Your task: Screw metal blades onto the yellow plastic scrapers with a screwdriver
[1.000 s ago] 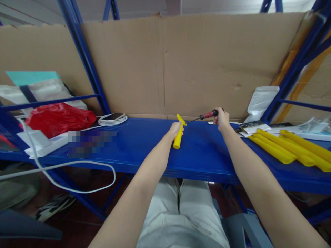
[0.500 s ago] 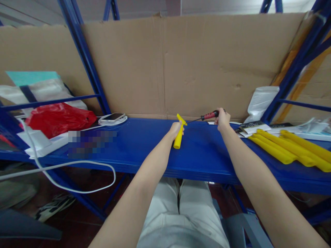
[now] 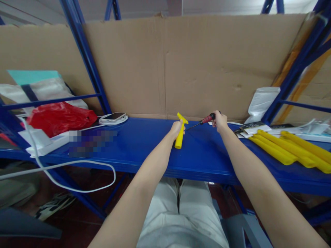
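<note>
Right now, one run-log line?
left hand: holds yellow handle | right hand: holds screwdriver | tip: contact unclear | yellow pieces: on shelf, right

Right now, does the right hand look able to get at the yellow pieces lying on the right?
Probably yes: nothing visible lies over the yellow pieces, but the right hand holds a screwdriver.

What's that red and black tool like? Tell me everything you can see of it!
The tool looks like a screwdriver. Its handle is red and black, maybe plastic or rubber, and its thin, dark shaft looks like metal. The right hand grips the handle's end. It slants over the blue shelf, its shaft pointing down and left towards the yellow T-shaped piece in the left hand. The tip is too small to make out, so I can't tell whether it touches anything.
</note>
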### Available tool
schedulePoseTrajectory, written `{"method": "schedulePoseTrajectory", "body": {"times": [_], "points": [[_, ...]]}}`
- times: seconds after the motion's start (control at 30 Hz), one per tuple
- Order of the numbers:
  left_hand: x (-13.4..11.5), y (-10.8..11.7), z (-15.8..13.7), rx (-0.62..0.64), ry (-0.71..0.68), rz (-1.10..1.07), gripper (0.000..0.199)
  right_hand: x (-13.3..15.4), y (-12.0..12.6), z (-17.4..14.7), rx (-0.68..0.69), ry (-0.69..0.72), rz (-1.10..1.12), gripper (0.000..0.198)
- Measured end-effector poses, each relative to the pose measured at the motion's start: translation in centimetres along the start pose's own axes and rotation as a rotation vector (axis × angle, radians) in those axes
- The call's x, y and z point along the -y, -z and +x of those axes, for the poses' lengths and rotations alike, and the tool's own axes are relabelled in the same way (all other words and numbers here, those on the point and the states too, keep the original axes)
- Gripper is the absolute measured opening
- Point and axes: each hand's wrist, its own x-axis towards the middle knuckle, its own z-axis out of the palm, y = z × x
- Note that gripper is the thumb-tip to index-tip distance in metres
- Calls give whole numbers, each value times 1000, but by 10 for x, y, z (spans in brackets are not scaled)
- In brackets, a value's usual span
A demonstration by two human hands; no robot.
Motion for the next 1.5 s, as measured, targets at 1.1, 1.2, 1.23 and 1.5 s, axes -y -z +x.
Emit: {"method": "schedulePoseTrajectory", "body": {"times": [1.1, 1.2, 1.23, 1.5], "points": [[-4, -7, -9, 164, 4, -10, 28, -17, -40, -29, 431, 567, -589, 8], [-4, -8, -10, 192, -13, 16, 29, -17, -39, -29, 435, 541, -557, 12], [-4, -8, -11, 198, -16, 21, 29, -17, -39, -29, 437, 533, -546, 13], [-2, -9, -10, 207, -32, 35, 27, -20, -39, -24, 465, 574, -607, 12]]}}
